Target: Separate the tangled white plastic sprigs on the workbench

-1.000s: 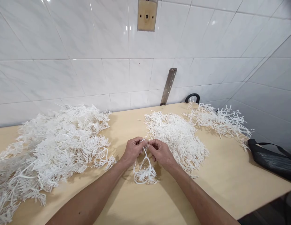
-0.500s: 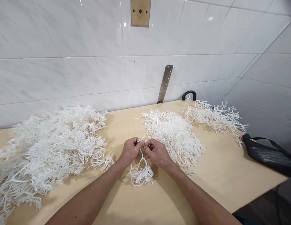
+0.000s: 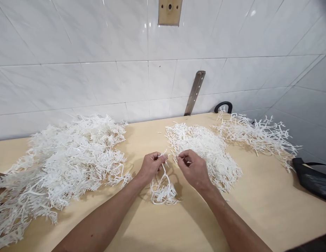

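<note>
My left hand (image 3: 150, 167) is closed in a pinch on the stem of a white branched plastic sprue (image 3: 165, 190). The sprue's forked end hangs down towards the table, and a few thin tips stick out above my thumb. To the right of it, apart from the sprue, my right hand (image 3: 194, 170) is closed with thumb and forefinger together. Whatever sits between those fingertips is too small to make out. Just behind my right hand lies a pile of small loose white plastic bits (image 3: 205, 140).
A large heap of white branched sprues (image 3: 78, 161) covers the left of the tan table (image 3: 141, 231). Barer branched stems (image 3: 254, 134) lie at the back right. A metal strip (image 3: 194, 92) leans on the tiled wall, near a black curved handle (image 3: 223, 105). A black bag (image 3: 312, 178) sits at the right edge.
My right hand has moved right, away from my left hand and the sprue. The left hand keeps its pinch. The whole view has shifted slightly.
</note>
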